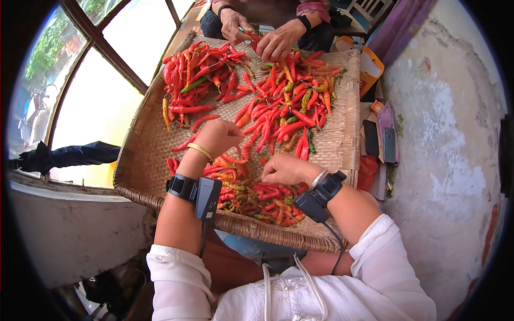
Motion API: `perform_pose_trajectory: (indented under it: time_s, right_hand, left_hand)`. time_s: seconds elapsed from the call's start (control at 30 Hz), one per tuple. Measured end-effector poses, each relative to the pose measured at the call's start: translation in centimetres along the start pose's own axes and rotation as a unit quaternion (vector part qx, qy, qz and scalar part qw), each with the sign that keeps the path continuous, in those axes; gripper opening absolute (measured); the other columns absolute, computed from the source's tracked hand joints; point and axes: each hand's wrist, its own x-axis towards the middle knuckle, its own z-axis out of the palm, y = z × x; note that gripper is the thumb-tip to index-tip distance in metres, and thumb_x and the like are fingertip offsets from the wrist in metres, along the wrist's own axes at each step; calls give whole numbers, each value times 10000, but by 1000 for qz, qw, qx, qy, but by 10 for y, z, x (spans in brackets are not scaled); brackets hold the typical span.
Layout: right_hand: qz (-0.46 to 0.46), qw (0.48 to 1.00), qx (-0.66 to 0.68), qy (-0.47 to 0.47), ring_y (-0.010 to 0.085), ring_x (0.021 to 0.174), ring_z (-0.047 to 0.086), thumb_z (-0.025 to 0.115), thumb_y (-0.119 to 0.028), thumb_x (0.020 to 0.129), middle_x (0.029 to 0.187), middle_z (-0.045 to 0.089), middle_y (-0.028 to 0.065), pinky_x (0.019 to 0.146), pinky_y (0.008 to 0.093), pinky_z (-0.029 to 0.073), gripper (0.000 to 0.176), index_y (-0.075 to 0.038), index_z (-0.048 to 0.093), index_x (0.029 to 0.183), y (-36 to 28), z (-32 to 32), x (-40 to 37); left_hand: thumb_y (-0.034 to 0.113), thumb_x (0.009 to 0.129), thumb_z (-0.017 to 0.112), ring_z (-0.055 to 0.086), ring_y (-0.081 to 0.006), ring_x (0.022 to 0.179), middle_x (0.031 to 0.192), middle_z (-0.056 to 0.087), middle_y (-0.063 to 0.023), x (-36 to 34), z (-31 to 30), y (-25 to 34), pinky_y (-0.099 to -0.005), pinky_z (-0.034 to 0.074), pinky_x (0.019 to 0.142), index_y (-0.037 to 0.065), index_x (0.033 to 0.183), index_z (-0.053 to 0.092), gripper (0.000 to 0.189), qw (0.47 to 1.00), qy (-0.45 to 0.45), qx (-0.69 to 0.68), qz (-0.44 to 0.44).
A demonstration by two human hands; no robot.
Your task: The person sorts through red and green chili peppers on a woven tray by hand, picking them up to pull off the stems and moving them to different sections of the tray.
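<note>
Red chili peppers (289, 101) lie in piles on a large woven tray (152, 134). My left hand (218, 137), with a gold bangle, is closed above the middle of the tray, its fingertips pinched on a red chili pepper (233, 159). To its right, my right hand (289, 170), wearing a silver bangle, is curled just above the near pile (267, 200). Its fingertips face away, so whatever they hold is hidden. The near pile mixes red, orange and brownish-green peppers, some looking shrivelled.
Across the tray, another person's hands (276, 40) hold a red pepper. Two phones (388, 144) lie by the wall at right, near an orange box (370, 69). A folded dark umbrella (80, 156) rests on the windowsill at left.
</note>
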Motion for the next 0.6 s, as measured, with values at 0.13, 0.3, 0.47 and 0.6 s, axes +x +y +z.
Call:
perform_pose_trajectory:
  time_s: [0.13,0.3,0.47,0.6]
  right_hand:
    - [-5,994,39,-104,167,565,557,584,-209,717,617,597,87,563,303,433,209,-18,635,787,-15,7,-8]
    - [-129,984,117,-32,114,545,548,561,-171,755,605,592,73,526,269,433,185,0,630,771,-25,5,-20]
    - [-126,881,441,114,85,577,558,529,-178,837,689,603,44,532,190,451,203,6,616,838,-23,-23,-30]
    - [-155,778,575,203,96,593,561,530,-196,841,713,603,42,549,212,454,192,-23,601,885,-11,-27,-26]
  left_hand:
    - [42,694,644,559,-113,618,686,615,-58,3,-3,2,-232,448,572,11,843,617,155,989,93,-110,-29]
    - [-18,748,517,566,-90,656,974,578,-72,6,22,2,-229,479,588,5,1081,538,335,986,74,-86,121]
    - [106,852,462,509,-55,518,653,569,-2,-11,22,47,-192,422,481,39,963,587,180,931,-199,-307,-2]
    - [257,873,482,440,-37,472,663,562,12,-14,19,48,-179,335,424,39,876,590,243,889,-187,-417,-18]
